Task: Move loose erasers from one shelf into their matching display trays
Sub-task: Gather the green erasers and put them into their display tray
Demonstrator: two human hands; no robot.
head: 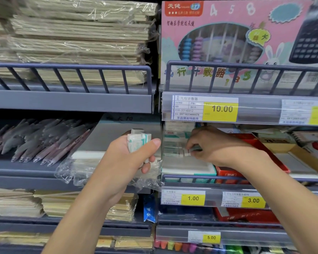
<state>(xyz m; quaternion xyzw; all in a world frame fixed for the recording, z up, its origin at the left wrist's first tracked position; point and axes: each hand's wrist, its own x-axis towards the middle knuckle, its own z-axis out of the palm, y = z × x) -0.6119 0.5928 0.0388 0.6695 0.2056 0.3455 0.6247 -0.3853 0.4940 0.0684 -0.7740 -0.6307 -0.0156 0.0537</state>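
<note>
Left hand (128,158) grips eraser stack (139,142) before shelf edge; right hand (215,145) pinches eraser (195,149) inside crowded tray (189,171).

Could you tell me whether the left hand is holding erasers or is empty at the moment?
Holding: the left hand grips a small stack of erasers, thumb curled across their front.

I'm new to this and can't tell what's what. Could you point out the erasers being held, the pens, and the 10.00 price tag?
erasers (139,141): head view, on the green-and-white wrapper of the bundle.
pens (44,142): head view, on the barrels mid-pile.
10.00 price tag (221,109): head view, on its yellow panel.
</note>
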